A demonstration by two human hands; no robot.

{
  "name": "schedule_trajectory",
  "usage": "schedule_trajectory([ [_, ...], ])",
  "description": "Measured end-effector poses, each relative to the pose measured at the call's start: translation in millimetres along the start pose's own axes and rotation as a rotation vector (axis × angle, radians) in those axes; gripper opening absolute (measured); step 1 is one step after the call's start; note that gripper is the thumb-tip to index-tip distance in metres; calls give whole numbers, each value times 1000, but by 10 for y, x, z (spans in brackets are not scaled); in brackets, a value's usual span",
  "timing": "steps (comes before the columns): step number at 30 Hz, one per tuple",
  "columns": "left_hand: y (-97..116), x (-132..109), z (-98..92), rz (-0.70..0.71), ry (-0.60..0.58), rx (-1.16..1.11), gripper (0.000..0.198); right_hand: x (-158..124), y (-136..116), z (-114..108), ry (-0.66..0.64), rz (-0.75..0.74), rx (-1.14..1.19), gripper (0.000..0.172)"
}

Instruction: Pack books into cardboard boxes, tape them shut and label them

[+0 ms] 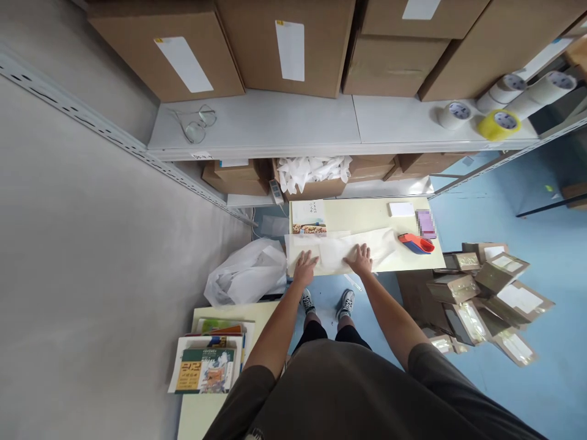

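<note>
By its thinness, the long white translucent sheet of film-like material [337, 249] is judged to be very light, soft and easily creased. Its surface may be somewhat slippery, so it could be shifted by a small push, and tearing could be caused by a hard pull. A hold is best taken at its two ends or along its near edge, with a flat palm used for keeping it in place.

The sheet is laid lengthwise along the near side of the pale yellow rectangular counter [362, 214]. Overlapping layers and soft wrinkles are seen in it, and its right end is raised a little unevenly. Whether it is one piece or a flat bag cannot be told.

The left hand [305, 267] is placed on the left part of the sheet, and the right hand [360, 260] is placed right of its middle. On both, the fingers are spread apart and pressed down, and nothing appears to be pinched.

Beyond the left part of the sheet, a white printed booklet with a picture strip [308, 211] is seen. Just beside the right end of the sheet, a red and blue plastic object [416, 243] is found.
</note>
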State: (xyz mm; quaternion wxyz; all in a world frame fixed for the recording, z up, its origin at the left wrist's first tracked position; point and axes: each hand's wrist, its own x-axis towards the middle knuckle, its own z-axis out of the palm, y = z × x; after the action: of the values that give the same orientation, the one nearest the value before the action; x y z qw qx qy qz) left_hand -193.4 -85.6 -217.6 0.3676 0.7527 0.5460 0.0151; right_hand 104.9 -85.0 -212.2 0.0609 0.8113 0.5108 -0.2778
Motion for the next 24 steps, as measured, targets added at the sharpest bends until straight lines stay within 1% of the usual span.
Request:
schedule_trajectory([
  [3, 75, 9, -61, 6, 45, 46, 77, -21, -5, 1, 12, 49, -7, 103],
  [5, 146, 47, -130, -2, 106, 76, 72, -26, -62, -8, 62, 68, 25, 97],
  [6, 170, 76, -179, -19, 156, 77, 67, -22, -115, -10, 96, 39, 53, 92],
  [7, 179, 113, -240, -49, 219, 69, 63, -11, -186, -7, 129, -23, 87, 86],
  [9, 140, 214, -399, -131, 358, 26, 57, 41, -392, 11, 166, -215, 163, 75],
  [11, 20, 359, -593, -209, 466, -34, 55, 151, -675, 32, 158, -381, 232, 69],
  [12, -63, 447, -694, -239, 494, -67, 56, 229, -836, 38, 144, -421, 261, 68],
  [14, -257, 647, -885, -288, 495, -132, 58, 420, -1164, 35, 102, -417, 309, 66],
  [16, -458, 856, -1033, -347, 433, -209, 59, 625, -1451, 19, 40, -361, 322, 66],
  [18, -644, 1040, -1120, -417, 354, -320, 56, 803, -1658, 8, -10, -310, 327, 64],
  [21, -876, 1215, -1147, -483, 296, -511, 42, 967, -1820, 48, -31, -286, 376, 59],
  [24, -1064, 1259, -1125, -474, 305, -608, 27, 1035, -1909, 165, -55, -350, 447, 58],
])
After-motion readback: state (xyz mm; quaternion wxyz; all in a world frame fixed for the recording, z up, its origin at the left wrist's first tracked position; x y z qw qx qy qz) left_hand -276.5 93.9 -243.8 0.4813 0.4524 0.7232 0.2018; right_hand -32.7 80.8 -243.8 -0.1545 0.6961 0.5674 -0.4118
